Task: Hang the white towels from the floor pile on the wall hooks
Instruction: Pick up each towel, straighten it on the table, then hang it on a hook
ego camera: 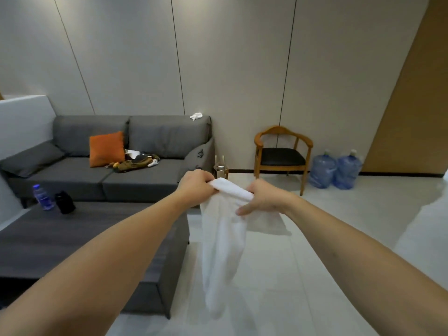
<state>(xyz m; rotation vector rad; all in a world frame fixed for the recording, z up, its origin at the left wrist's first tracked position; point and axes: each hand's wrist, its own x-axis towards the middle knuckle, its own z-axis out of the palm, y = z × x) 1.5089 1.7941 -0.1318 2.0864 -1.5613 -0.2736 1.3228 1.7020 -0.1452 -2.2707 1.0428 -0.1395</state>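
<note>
A white towel hangs down in front of me over the pale tiled floor. Both arms are stretched forward. My left hand grips the towel's top edge at its left end. My right hand grips the same edge a short way to the right, thumb curled under the cloth. The bunched top edge runs between the two hands and the rest drapes freely below. No wall hooks and no floor pile are in view.
A grey sofa with an orange cushion stands against the panelled wall. A dark low table at my left carries a water bottle and a black cup. A wooden chair and two water jugs stand at the right.
</note>
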